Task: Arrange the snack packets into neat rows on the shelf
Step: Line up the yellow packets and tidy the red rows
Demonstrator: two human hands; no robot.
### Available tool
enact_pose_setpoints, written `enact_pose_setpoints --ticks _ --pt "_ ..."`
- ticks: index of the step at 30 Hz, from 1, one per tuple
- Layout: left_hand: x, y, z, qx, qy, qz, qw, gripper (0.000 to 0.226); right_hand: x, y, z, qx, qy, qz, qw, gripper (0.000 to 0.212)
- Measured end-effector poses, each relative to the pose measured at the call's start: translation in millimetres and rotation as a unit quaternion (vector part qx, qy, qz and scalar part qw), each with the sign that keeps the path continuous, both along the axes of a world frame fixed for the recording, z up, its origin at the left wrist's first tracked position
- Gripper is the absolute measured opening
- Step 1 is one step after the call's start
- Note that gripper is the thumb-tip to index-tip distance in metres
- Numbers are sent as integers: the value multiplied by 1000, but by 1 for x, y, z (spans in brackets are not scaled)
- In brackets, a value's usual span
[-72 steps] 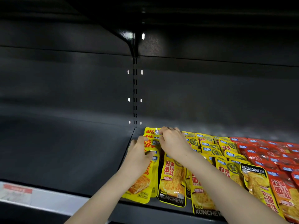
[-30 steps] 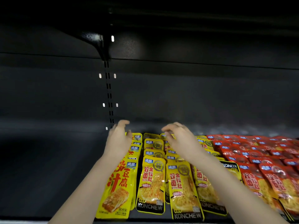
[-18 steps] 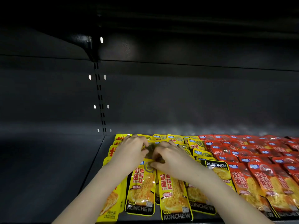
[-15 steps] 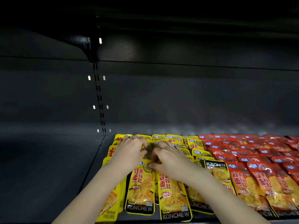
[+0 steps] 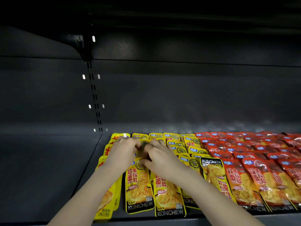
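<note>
Two narrow grips: left hand (image 5: 123,150) and right hand (image 5: 160,156) pinch one yellow packet (image 5: 143,146), likely squaring its row on the shelf (image 5: 48,168).

Left hand (image 5: 121,151) and right hand (image 5: 161,159) together on yellow packets (image 5: 138,185), red packets (image 5: 244,178) just beside.

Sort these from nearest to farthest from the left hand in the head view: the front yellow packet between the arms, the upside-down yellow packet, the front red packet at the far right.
From the left hand:
1. Front yellow packet, just beside its wrist.
2. Upside-down yellow packet, past the right hand.
3. Front red packet, at the far right edge.
</note>
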State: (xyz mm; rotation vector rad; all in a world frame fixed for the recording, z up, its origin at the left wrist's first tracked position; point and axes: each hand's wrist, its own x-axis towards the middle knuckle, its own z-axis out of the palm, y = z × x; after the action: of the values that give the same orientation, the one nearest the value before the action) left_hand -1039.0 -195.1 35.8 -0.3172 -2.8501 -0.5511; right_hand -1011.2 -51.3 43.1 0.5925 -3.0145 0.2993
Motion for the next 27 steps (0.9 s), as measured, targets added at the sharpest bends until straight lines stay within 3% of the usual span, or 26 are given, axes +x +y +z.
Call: enact_pose_setpoints --ticks 7,13,21,27 --pt "6 8 10 -13 51 -3 999 21 9 6 0 -22 51 -16 998 33" --pt "25 42 31 16 57 -66 996 18 11 43 9 -40 88 -35 995 26" --pt "38 99 23 -18 4 -97 995 24 15 114 23 -31 48 -72 996 18" --pt "38 117 14 -46 -29 -84 995 24 19 130 14 -24 2 -32 999 21"
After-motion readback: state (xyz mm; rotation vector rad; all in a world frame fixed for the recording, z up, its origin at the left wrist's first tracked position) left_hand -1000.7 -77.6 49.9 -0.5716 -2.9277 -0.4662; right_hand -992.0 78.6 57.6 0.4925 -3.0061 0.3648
